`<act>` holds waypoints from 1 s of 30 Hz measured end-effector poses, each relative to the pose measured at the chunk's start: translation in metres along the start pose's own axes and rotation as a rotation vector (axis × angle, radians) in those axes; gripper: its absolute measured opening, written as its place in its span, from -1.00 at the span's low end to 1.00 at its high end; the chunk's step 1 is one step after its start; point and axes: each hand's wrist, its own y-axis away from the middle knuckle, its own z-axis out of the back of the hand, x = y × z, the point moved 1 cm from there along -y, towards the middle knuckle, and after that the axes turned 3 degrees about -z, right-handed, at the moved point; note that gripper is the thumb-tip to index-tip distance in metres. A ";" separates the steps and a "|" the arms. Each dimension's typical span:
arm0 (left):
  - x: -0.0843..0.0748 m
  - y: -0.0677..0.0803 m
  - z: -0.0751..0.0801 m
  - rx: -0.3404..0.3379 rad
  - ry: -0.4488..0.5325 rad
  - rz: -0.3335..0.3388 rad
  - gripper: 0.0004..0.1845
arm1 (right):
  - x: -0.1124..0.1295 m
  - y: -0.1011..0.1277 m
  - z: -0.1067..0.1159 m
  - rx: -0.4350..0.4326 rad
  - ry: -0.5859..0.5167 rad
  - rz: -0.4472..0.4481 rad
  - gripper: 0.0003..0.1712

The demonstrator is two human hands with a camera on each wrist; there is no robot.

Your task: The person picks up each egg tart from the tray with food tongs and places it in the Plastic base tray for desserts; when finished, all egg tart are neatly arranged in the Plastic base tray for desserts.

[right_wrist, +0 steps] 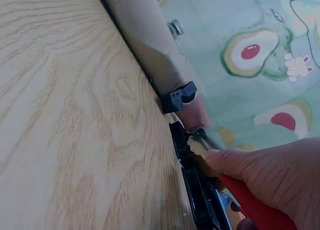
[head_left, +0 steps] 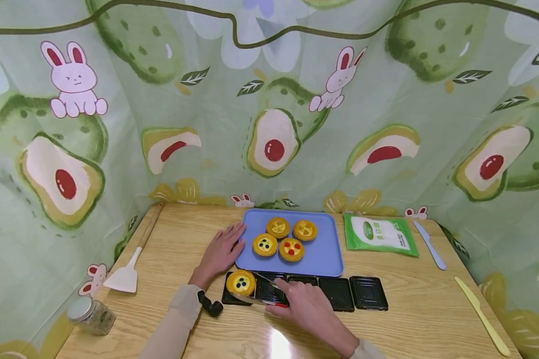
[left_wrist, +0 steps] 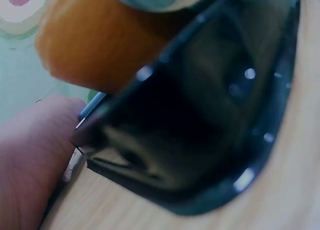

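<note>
In the head view my right hand holds metal tongs with red on the handle. Their arms lie either side of an egg tart dotted with blueberries. That tart is at the leftmost black plastic tray; whether it touches the bottom cannot be seen. The left wrist view shows the tart's orange side close above the tray's black wall. Fingers extended, my left hand rests at the left edge of the blue tray. Under the right hand, the middle black trays are partly hidden.
Several tarts, one with red fruit, sit on the blue tray. A green-white packet, a blue knife and a yellow knife lie right. Left are a spatula and a glass jar. A printed curtain hangs behind.
</note>
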 end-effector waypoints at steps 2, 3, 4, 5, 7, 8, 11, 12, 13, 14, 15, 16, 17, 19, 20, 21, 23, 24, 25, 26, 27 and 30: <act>0.000 0.001 0.000 -0.002 0.005 0.000 -0.38 | 0.001 0.000 -0.001 -0.005 0.006 0.000 -0.30; 0.000 0.002 0.000 -0.004 0.006 -0.001 -0.38 | 0.001 0.000 -0.002 -0.007 0.008 -0.001 -0.30; 0.001 0.002 0.000 -0.006 0.007 -0.001 -0.38 | 0.002 -0.001 -0.002 -0.011 0.010 -0.002 -0.30; 0.001 0.002 -0.001 -0.007 0.008 0.000 -0.38 | 0.002 -0.001 -0.002 -0.013 0.012 -0.003 -0.29; 0.002 0.003 -0.001 -0.007 0.003 0.000 -0.38 | 0.002 -0.001 -0.003 -0.011 0.005 -0.008 -0.28; 0.002 0.003 -0.001 -0.008 0.001 -0.001 -0.38 | 0.002 0.000 -0.003 -0.006 -0.001 -0.012 -0.27; 0.002 0.002 -0.002 -0.009 -0.009 -0.004 -0.38 | 0.002 0.000 -0.002 0.004 -0.020 -0.022 -0.24; 0.002 0.002 -0.002 -0.009 -0.012 -0.006 -0.38 | 0.002 0.000 -0.001 0.005 -0.027 -0.025 -0.23; 0.002 0.002 -0.002 -0.012 -0.015 -0.008 -0.38 | 0.002 0.000 0.000 0.003 -0.029 -0.027 -0.22; 0.002 0.001 -0.002 -0.015 -0.014 -0.012 -0.38 | 0.002 0.000 0.000 0.001 -0.029 -0.029 -0.21; 0.002 0.001 -0.002 -0.016 -0.014 -0.013 -0.38 | 0.001 0.000 0.001 0.002 -0.030 -0.031 -0.20; 0.003 0.000 -0.002 -0.016 -0.017 -0.014 -0.38 | 0.001 0.000 0.002 0.004 -0.030 -0.035 -0.19; 0.003 0.000 -0.002 -0.017 -0.017 -0.013 -0.38 | 0.001 0.000 0.003 0.007 -0.033 -0.039 -0.18; 0.003 0.000 -0.003 -0.014 -0.018 -0.012 -0.38 | 0.000 0.000 0.005 0.014 -0.038 -0.049 -0.16; 0.003 0.000 -0.003 -0.011 -0.021 -0.010 -0.38 | 0.000 0.000 0.005 0.016 -0.040 -0.055 -0.16; 0.003 0.000 -0.003 -0.009 -0.022 -0.009 -0.38 | 0.000 0.000 0.006 0.018 -0.047 -0.060 -0.16; 0.004 0.000 -0.003 -0.007 -0.021 -0.008 -0.38 | -0.002 0.001 0.008 0.010 -0.054 -0.071 -0.15; 0.004 0.000 -0.003 -0.008 -0.021 -0.009 -0.38 | -0.003 0.002 0.009 0.005 -0.055 -0.075 -0.15; 0.004 0.000 -0.003 -0.008 -0.021 -0.009 -0.38 | -0.004 0.002 0.010 -0.002 -0.055 -0.082 -0.14; 0.004 0.000 -0.003 -0.010 -0.024 -0.010 -0.38 | -0.005 0.003 0.011 -0.005 -0.060 -0.090 -0.14; 0.003 0.000 -0.003 -0.012 -0.021 -0.012 -0.39 | -0.007 0.003 0.013 -0.008 -0.063 -0.098 -0.14; 0.003 0.000 -0.002 -0.021 -0.018 -0.017 -0.38 | -0.011 0.005 0.017 -0.020 -0.072 -0.123 -0.12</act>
